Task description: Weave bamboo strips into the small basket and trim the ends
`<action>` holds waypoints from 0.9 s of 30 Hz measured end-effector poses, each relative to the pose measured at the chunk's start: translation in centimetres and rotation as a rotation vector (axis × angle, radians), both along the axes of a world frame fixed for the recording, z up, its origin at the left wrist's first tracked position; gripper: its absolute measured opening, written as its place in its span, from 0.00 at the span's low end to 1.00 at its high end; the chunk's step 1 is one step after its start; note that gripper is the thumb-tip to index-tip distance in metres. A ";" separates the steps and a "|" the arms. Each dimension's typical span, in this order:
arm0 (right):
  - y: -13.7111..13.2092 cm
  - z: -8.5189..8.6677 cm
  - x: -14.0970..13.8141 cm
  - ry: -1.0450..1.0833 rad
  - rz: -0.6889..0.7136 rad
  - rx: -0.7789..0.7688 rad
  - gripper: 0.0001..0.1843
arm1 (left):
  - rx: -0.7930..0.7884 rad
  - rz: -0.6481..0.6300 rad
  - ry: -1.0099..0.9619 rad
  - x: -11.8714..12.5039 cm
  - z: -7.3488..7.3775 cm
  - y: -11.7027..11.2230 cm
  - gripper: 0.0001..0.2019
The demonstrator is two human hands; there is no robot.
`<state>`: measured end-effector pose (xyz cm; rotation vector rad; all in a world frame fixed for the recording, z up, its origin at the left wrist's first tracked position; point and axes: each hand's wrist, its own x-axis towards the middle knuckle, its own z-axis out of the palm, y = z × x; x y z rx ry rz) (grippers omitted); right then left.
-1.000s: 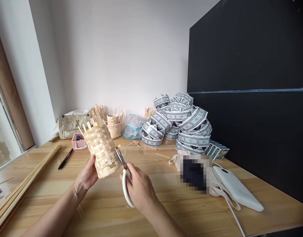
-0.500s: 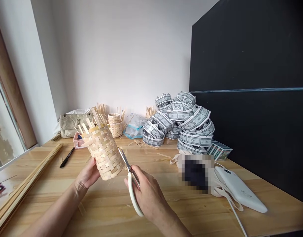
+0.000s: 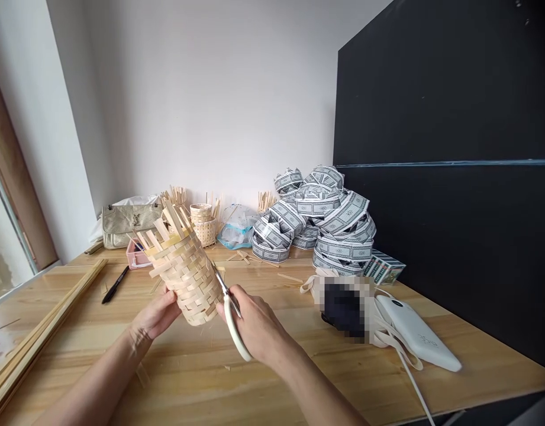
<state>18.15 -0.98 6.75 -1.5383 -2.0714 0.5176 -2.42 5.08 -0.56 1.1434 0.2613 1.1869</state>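
A small woven bamboo basket (image 3: 190, 278) is held tilted above the table, its uncut strip ends sticking up and out at the rim. My left hand (image 3: 159, 313) grips it from the left side near the bottom; some of the fingers are hidden behind the weave. In my right hand (image 3: 254, 325) is a pair of scissors (image 3: 231, 322) with white handles. Their metal blades lie along the basket's right side, pointing up toward the rim. Whether the blade tips have a strip between them I cannot tell.
Long bamboo strips (image 3: 45, 331) and a black pen (image 3: 115, 285) lie at left. Behind stand a beige handbag (image 3: 130, 223), a pink box (image 3: 138, 255), finished baskets (image 3: 204, 228) and stacked patterned rolls (image 3: 343, 242). A white power bank (image 3: 418, 334) with a cable lies at right.
The basket has turned in my left hand, so more strip ends show along its left side. The scissors have shifted slightly up and left along it. The whole view has moved a little.
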 end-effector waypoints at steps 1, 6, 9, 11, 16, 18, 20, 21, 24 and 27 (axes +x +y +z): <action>0.1 0.2 0.0 -0.017 -0.002 -0.008 0.11 | 0.006 -0.007 0.008 0.0 0.0 0.0 0.25; 0.4 -0.2 -0.2 0.013 0.002 0.002 0.12 | 0.009 -0.018 0.037 0.3 0.2 -0.2 0.25; 0.4 -0.9 -0.2 0.086 0.016 0.011 0.11 | 0.016 -0.007 0.031 0.3 0.1 -0.3 0.24; 0.3 -1.2 -0.2 0.116 0.023 0.018 0.11 | 0.016 -0.003 0.036 0.3 0.0 -0.3 0.25; 0.2 -1.6 0.1 0.157 0.007 0.052 0.09 | 0.007 0.003 0.020 0.1 -0.1 -0.1 0.24; -0.1 -1.7 0.3 0.139 -0.029 0.102 0.09 | 0.000 0.020 -0.009 -0.1 0.0 0.0 0.26; -0.5 -1.8 0.4 0.087 -0.064 0.149 0.10 | -0.023 0.036 -0.026 -0.2 -0.1 0.0 0.27; -0.8 -1.9 0.3 0.054 -0.074 0.168 0.10 | -0.038 0.043 -0.028 -0.2 -0.1 0.0 0.27; -1.5 -1.9 -0.1 -0.035 -0.064 0.229 0.12 | -0.070 0.070 -0.029 0.0 -0.1 0.0 0.27; -1.8 -1.7 -0.7 -0.106 -0.070 0.266 0.12 | -0.067 0.086 -0.029 0.2 -0.1 -0.1 0.26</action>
